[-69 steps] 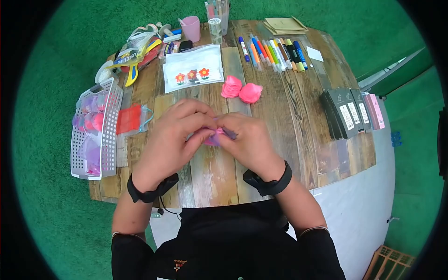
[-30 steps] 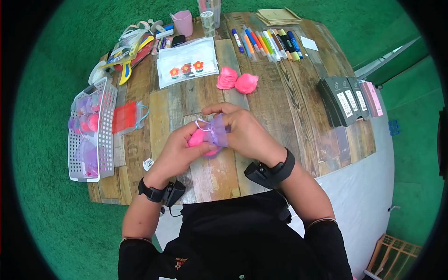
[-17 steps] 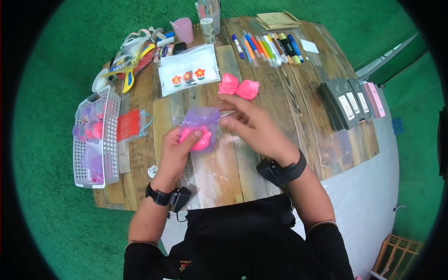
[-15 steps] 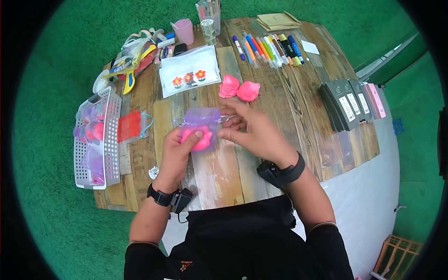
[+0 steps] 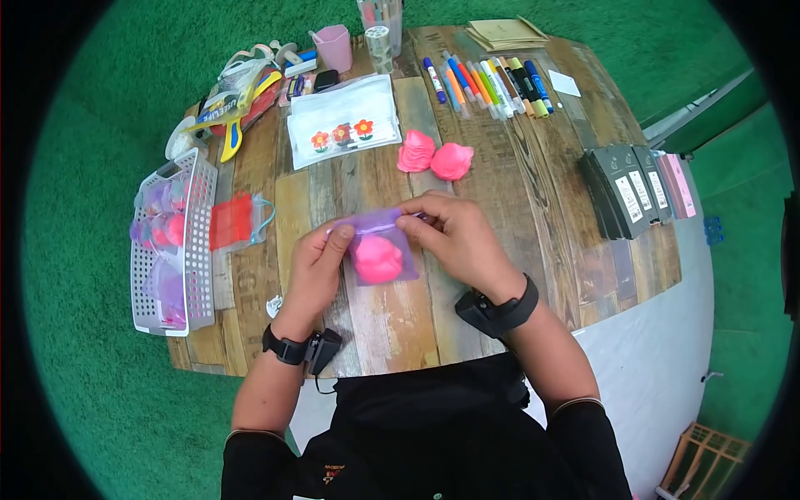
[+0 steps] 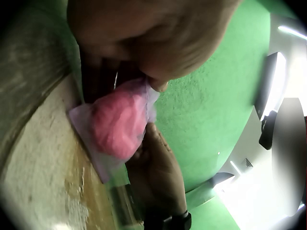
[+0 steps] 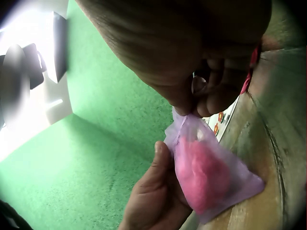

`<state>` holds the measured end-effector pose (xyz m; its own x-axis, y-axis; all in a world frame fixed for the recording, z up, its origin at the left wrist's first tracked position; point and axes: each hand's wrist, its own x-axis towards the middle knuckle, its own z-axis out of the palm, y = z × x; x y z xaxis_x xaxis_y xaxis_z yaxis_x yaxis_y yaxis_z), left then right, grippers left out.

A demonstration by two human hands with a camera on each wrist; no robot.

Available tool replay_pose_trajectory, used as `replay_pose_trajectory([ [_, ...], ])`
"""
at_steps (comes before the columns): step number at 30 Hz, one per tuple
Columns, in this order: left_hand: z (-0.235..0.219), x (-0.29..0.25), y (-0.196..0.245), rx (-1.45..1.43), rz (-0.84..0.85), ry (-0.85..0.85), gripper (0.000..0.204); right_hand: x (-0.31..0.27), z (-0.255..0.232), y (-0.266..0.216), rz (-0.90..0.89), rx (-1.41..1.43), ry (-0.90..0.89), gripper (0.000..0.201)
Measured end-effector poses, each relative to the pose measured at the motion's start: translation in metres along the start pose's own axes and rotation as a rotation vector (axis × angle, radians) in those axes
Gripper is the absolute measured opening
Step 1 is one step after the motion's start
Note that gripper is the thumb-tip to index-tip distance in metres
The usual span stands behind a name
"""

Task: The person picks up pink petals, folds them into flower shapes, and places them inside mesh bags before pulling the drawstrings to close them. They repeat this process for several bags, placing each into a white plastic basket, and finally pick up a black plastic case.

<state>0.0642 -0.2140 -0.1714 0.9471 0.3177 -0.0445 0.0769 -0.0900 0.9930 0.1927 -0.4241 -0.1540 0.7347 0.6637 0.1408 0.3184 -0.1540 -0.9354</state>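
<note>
A sheer purple drawstring pouch (image 5: 408, 268) hangs between both hands near the table's front, with a bright pink petal-like bundle (image 5: 378, 259) showing through it. My left hand (image 5: 318, 265) pinches the pouch's upper left corner between thumb and fingers. At the upper right corner, my right hand (image 5: 454, 237) pinches the top edge by the white drawstring. In the right wrist view the pouch (image 7: 244, 184) hangs below the right fingers, its lower corner close over the wood. Two loose pink petal stacks (image 5: 452, 161) lie on the table beyond the hands.
At left stands a white perforated basket (image 5: 198, 242) of filled pouches, with a red pouch (image 5: 231, 223) beside it. A white flower-printed bag (image 5: 343, 121), markers (image 5: 492, 87), a pink cup (image 5: 335, 48) and tools (image 5: 233, 133) lie farther back. Black boxes (image 5: 621, 192) stand at right.
The pouch was bunched in the hands at first, then the left hand held it by its pink filling. Now it is spread flat, with the right hand back on its top corner.
</note>
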Motion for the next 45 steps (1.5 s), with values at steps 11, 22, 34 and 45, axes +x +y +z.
replay_pose_trajectory([
  [11,-0.040,-0.007,0.016,0.320,0.044,0.203,0.037,-0.004,-0.009,0.008,-0.096,-0.180,0.154,0.014],
  [22,-0.032,-0.002,0.045,0.789,0.422,0.063,0.053,-0.001,-0.002,-0.007,-0.160,-0.133,0.070,0.015],
  [34,0.011,0.000,0.048,1.021,0.410,-0.345,0.100,-0.007,-0.010,-0.007,0.017,-0.276,0.141,0.032],
  [45,-0.011,-0.015,0.043,0.767,0.283,-0.219,0.081,0.003,0.017,-0.015,0.043,-0.045,-0.093,0.022],
])
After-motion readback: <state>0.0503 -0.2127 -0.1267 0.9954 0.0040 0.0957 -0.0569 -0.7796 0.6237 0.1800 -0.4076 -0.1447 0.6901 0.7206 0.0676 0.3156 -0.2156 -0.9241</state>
